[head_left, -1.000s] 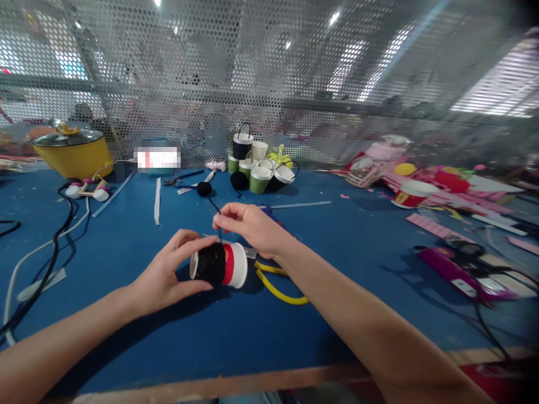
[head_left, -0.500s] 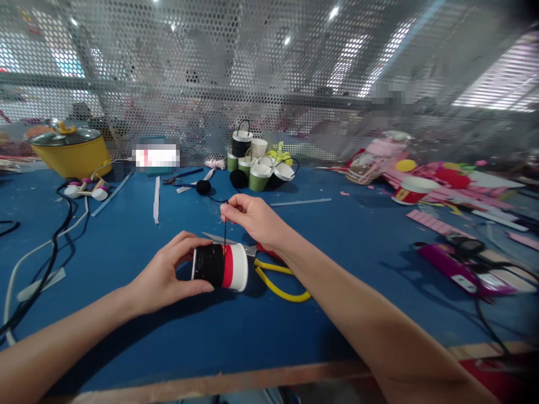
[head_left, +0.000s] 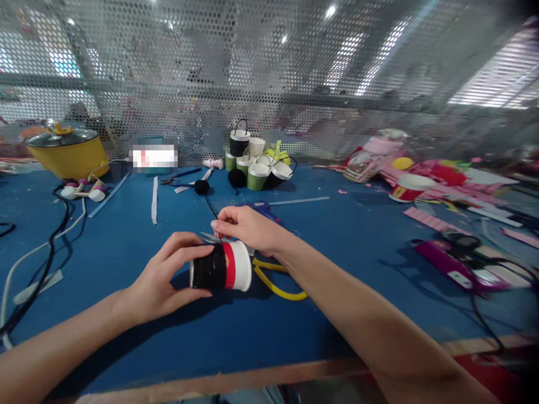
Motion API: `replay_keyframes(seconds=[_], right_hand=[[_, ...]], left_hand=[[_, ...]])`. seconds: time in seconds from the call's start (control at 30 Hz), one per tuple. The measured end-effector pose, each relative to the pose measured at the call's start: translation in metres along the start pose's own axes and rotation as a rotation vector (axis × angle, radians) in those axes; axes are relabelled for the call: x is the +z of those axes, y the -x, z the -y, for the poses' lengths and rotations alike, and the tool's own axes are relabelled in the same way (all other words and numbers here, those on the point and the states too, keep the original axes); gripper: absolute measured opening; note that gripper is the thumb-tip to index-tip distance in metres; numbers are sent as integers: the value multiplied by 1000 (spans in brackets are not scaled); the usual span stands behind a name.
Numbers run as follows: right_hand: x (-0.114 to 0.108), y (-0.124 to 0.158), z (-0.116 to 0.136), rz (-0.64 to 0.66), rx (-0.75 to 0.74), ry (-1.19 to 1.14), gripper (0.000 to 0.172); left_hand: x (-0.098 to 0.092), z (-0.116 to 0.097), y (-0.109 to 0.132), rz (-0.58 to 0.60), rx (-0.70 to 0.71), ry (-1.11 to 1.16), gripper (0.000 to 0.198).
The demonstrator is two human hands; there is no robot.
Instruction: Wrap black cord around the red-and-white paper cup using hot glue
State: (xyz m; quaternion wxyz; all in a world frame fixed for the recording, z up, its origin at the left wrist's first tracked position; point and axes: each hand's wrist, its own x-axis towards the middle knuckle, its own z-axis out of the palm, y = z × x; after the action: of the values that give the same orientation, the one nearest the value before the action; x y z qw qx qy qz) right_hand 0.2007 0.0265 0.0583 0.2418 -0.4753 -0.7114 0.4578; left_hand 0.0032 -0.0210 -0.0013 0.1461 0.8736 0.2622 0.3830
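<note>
Lying on its side, a paper cup (head_left: 240, 266) has black yarn wound round its lower part; a red band and white rim stay bare. My left hand (head_left: 162, 275) grips the wound end between thumb and fingers. Just above the cup, my right hand (head_left: 242, 224) pinches the black yarn (head_left: 213, 210), which runs back to a small black yarn ball (head_left: 201, 187). Behind the cup and partly hidden by it and my right hand lie scissors (head_left: 259, 262) with yellow-edged handles. A blue tool (head_left: 265, 210), probably a glue gun, shows partly beyond my right hand.
Small yarn-wrapped cups (head_left: 256, 175) stand at the back by the mesh panel. A yellow pot (head_left: 67, 154) and cables (head_left: 53, 241) are at left. At right lie a purple device (head_left: 457, 266), a red-and-white cup (head_left: 408, 189) and pink strips.
My right hand has come down closer to the cup with the yarn, slightly leftward. The cup has turned a little in my left hand. The blue tool now shows behind my right hand.
</note>
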Motion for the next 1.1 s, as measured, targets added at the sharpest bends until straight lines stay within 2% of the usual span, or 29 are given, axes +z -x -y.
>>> replay_keyframes(seconds=[0.17, 0.5, 0.7, 0.8, 0.9, 1.0, 1.1], right_hand=[[0, 1, 1, 86, 53, 43, 18], [-5, -1, -8, 223, -23, 181, 29], [-5, -1, -9, 197, -59, 264, 28], [-4, 0, -5, 156, -60, 298, 28], [1, 1, -3, 96, -64, 346, 25], [7, 3, -2, 22, -102, 391, 23], [11, 6, 0, -19, -128, 398, 21]], left_hand=[[1, 0, 1, -21, 79, -68, 48], [3, 0, 1, -46, 177, -156, 47], [4, 3, 2, -43, 134, -150, 49], [4, 4, 1, -20, -1, -34, 60], [3, 2, -3, 22, -317, 280, 70], [4, -2, -8, 56, -599, 581, 52], [5, -5, -11, 55, -688, 646, 37]])
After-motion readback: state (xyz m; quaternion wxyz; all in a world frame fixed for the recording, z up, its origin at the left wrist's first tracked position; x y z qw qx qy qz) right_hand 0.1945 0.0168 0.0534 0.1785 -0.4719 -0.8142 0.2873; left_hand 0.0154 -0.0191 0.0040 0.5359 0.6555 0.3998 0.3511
